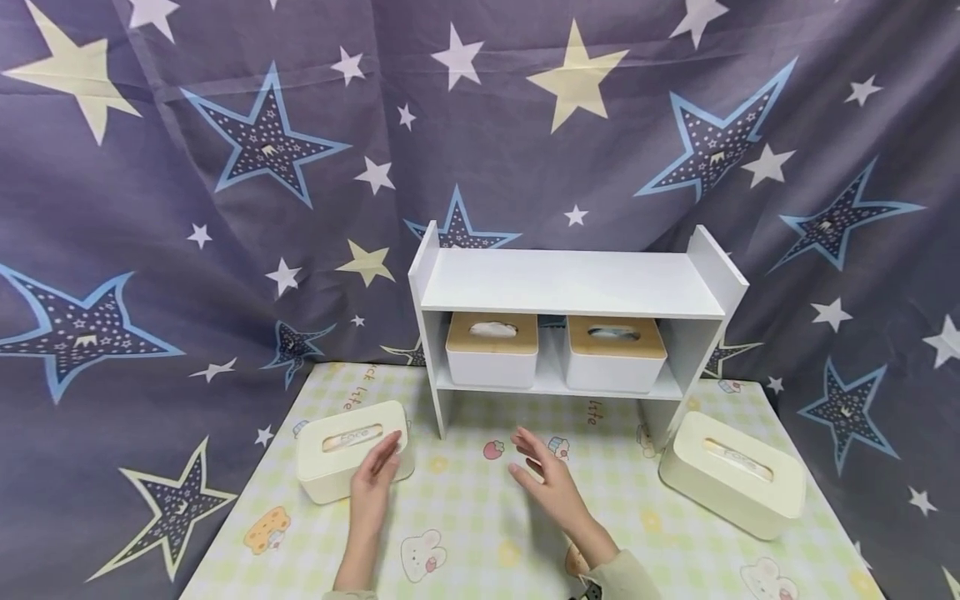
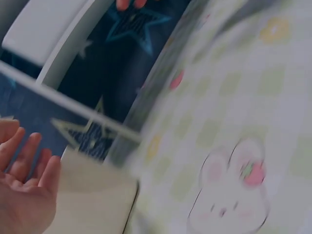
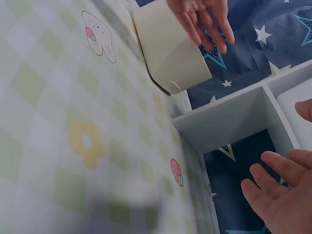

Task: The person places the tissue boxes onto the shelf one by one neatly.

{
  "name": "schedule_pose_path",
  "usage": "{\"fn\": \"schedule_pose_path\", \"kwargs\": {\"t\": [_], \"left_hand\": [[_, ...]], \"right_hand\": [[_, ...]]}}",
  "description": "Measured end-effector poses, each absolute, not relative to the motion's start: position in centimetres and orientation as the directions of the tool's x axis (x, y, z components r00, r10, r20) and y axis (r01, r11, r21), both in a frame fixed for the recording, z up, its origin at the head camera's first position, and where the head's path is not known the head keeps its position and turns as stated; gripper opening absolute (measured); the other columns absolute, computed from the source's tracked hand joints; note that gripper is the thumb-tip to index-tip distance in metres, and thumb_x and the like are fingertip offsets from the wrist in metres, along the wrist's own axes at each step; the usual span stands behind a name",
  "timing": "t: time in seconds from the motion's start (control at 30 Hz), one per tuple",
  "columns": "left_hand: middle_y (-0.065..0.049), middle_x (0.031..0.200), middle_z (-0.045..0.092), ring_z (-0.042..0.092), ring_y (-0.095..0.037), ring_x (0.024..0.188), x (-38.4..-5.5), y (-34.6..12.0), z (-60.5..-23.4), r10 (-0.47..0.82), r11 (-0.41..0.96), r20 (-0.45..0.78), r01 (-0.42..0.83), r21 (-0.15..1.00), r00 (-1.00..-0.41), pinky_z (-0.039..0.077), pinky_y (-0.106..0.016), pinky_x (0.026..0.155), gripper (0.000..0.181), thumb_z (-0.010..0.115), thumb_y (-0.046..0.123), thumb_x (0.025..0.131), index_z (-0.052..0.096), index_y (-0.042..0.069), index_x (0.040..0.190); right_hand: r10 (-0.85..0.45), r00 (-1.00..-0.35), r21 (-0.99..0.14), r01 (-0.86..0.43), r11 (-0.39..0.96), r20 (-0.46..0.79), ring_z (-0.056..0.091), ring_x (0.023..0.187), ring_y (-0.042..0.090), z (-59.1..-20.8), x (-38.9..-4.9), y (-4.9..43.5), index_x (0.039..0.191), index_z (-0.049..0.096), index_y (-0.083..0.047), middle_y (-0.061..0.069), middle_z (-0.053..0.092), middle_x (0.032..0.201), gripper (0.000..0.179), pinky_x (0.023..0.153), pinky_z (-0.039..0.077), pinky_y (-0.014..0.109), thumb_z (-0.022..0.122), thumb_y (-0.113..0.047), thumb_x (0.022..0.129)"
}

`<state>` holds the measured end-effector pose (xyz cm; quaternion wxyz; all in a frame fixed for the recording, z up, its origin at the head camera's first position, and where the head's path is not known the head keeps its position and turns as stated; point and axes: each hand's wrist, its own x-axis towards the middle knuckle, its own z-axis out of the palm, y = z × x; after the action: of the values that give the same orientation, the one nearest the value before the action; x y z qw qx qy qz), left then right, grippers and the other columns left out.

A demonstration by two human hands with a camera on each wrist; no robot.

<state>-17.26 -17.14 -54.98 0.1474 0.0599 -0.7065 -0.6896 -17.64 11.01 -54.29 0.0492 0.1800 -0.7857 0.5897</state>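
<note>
My left hand (image 1: 372, 483) is held in front of the right end of a cream tissue box (image 1: 315, 477) on the left of the table. Its fingers look relaxed and grip nothing; whether they touch the box I cannot tell. Over the table, in front of the white shelf (image 1: 570, 283), my right hand (image 1: 553, 485) hovers with loosely bent fingers and holds nothing. Two white tissue boxes with wooden lids, a left one (image 1: 491, 368) and a right one (image 1: 611, 372), stand side by side on the lower shelf board. In the right wrist view the right hand's fingers (image 3: 263, 190) are spread apart.
Another cream tissue box (image 1: 727, 492) sits at an angle on the right of the table, close to the shelf's right leg. A green checked cloth (image 1: 480, 533) covers the table. Behind hangs a dark curtain (image 1: 495, 150) with stars.
</note>
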Motion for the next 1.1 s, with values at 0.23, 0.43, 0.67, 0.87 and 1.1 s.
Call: {"fn": "schedule_pose_path", "kwargs": {"t": [0.23, 0.43, 0.67, 0.87, 1.1], "left_hand": [[0.004, 0.136, 0.065, 0.06, 0.007, 0.118, -16.6, -21.1, -54.4, -0.511, -0.086, 0.182, 0.261, 0.962, -0.84, 0.048, -0.012, 0.104, 0.045, 0.047, 0.025, 0.106, 0.053, -0.008, 0.136], [-0.004, 0.145, 0.058, 0.051, -0.004, 0.134, -17.1, -24.2, -54.5, -0.672, 0.009, 0.244, 0.323, 0.946, -0.699, 0.042, -0.01, 0.109, 0.039, 0.051, 0.017, 0.104, 0.056, -0.007, 0.135], [-0.01, 0.161, 0.033, 0.024, -0.021, 0.154, -17.8, -26.5, -55.2, -0.742, 0.078, 0.201, 0.216, 0.973, -0.639, 0.015, -0.033, 0.131, 0.042, 0.054, 0.009, 0.101, 0.051, -0.001, 0.142], [-0.008, 0.168, 0.016, 0.009, -0.023, 0.157, -18.3, -27.2, -56.2, -0.739, 0.095, 0.106, 0.053, 0.994, -0.666, 0.004, -0.034, 0.132, 0.063, 0.05, 0.031, 0.104, 0.025, 0.01, 0.158], [-0.013, 0.168, 0.012, 0.009, -0.03, 0.157, -18.9, -27.6, -57.4, -0.681, 0.021, -0.018, -0.044, 0.999, -0.732, 0.006, -0.041, 0.132, 0.072, 0.046, 0.04, 0.104, 0.013, 0.01, 0.161]], "right_hand": [[-0.267, -0.886, -0.88, -0.434, 0.193, 0.379, 0.057, 0.126, 0.044, -55.2, -18.3, 9.4, 0.144, 0.045, 0.005, 0.025, 0.061, 0.136, 0.05, 0.106, 0.048, 0.056, 0.06, -0.006, 0.097], [-0.318, -0.864, -0.871, -0.458, 0.177, 0.389, 0.059, 0.122, 0.045, -55.4, -18.8, 7.8, 0.143, 0.046, 0.005, 0.026, 0.061, 0.134, 0.047, 0.106, 0.048, 0.056, 0.058, -0.008, 0.099], [-0.363, -0.848, -0.858, -0.475, 0.196, 0.386, 0.058, 0.125, 0.043, -55.8, -19.3, 6.1, 0.144, 0.043, 0.006, 0.025, 0.059, 0.137, 0.047, 0.106, 0.049, 0.056, 0.056, -0.01, 0.101], [-0.415, -0.859, -0.889, -0.409, 0.207, 0.298, 0.056, 0.13, 0.039, -55.4, -19.5, 4.2, 0.147, 0.043, 0.0, 0.02, 0.057, 0.142, 0.051, 0.11, 0.047, 0.055, 0.058, -0.018, 0.101], [-0.468, -0.854, -0.897, -0.371, 0.242, 0.227, 0.051, 0.134, 0.04, -55.3, -20.0, 1.6, 0.148, 0.041, 0.001, 0.021, 0.049, 0.15, 0.052, 0.112, 0.045, 0.055, 0.057, -0.015, 0.101]]}}
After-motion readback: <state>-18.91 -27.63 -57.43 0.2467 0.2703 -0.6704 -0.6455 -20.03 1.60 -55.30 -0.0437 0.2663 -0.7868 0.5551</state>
